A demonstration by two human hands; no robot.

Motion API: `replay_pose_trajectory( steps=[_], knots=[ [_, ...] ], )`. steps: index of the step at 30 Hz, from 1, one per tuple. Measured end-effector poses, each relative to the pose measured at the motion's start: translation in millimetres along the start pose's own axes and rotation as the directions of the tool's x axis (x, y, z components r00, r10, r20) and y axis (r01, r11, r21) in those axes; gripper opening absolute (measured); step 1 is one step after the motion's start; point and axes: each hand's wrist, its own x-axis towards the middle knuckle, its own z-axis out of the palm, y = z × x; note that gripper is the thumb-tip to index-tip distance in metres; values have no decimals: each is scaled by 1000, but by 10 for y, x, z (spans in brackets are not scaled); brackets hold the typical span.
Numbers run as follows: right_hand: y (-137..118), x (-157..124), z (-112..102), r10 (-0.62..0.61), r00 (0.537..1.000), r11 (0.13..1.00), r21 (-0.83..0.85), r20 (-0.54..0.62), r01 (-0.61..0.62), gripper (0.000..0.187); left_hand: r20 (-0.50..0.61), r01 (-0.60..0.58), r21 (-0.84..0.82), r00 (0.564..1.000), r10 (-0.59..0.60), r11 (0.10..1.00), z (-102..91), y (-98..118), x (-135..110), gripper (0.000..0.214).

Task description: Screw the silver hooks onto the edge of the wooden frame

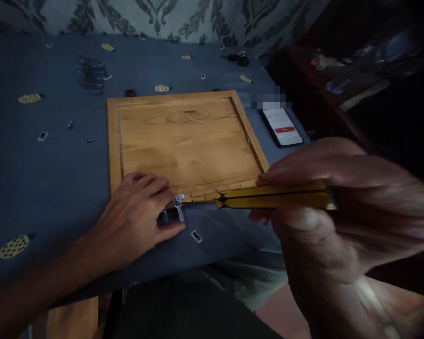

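A framed wooden panel (pixel 187 136) lies on the blue patterned cloth, with a row of small dark holes along its near edge. My left hand (pixel 141 209) rests over the near left part of this edge. Its fingers and thumb pinch a small silver metal bracket (pixel 179 207) against the edge; part of the bracket is hidden. In my right hand (pixel 325 202), closer to the camera, is a screwdriver with a yellow and black handle (pixel 272 195). The handle lies nearly level above the panel's near right corner. The screwdriver's shaft does not show clearly.
A phone (pixel 282 123) with a lit screen lies right of the panel. A small screw (pixel 90 141) and a small metal piece (pixel 71 125) lie to the left. Farther back are a clear, crumpled-looking item (pixel 92 74) and a dark object (pixel 238 58). Dark furniture (pixel 325 89) holds clutter at right.
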Motion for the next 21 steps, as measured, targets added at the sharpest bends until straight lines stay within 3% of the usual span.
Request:
replay_pose_trajectory(
  steps=[3, 6, 8, 14, 21],
  knots=[
    [0, 22, 85, -74, 993, 997, -19, -96, 73, 23, -4, 2, -6, 1000, -2, 1000, -2, -1, -4, 22],
    [-10, 27, 130, -29, 996, 1000, -11, -85, 29, 23, -5, -2, 4, 1000, 3, 1000, 0, -1, -5, 21],
    [-8, 28, 132, -6, 998, 1000, -11, -64, 5, 24, -8, -8, 9, 1000, 8, 1000, 2, 1, -3, 21],
    [22, 80, 116, -107, 994, 994, 32, 4, 107, 32, -21, -11, 7, 1000, 11, 1000, -5, 7, 2, 19],
    [-45, 102, 56, -40, 991, 998, -40, 130, 45, 24, -7, -24, -8, 1000, 24, 1000, -4, -5, 1, 21]
  ],
)
